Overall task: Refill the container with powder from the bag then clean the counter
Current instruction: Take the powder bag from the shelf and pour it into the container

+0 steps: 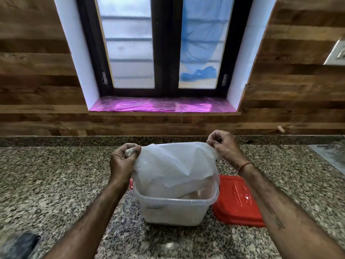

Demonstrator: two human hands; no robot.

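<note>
A clear tub [174, 210] stands on the speckled counter [46, 184] at the centre of the view, and a thin white bag [173, 165] hangs over it with its lower end dropped inside the tub's rim. The left hand [122, 161], at 9 o'clock from the bag, has its fingers curled shut, pinching one upper corner of the bag between thumb and forefinger. The right hand [223, 144], at 2 o'clock from the bag, pinches the other upper corner the same way, fingertips pressed together on the plastic, so the top edge is stretched taut between the two. A thread band [244, 166] circles the right wrist. A red lid [237, 200] lies flat on the counter at 3 o'clock from the tub, touching or just beside its wall; part of it is hidden by the right forearm. Pale powder shows through the bag and the tub's walls, though its level is hard to tell. At 12 o'clock, beyond the counter, a window [164, 43] sits in a wood-panelled wall above a pink-covered sill [158, 106].
</note>
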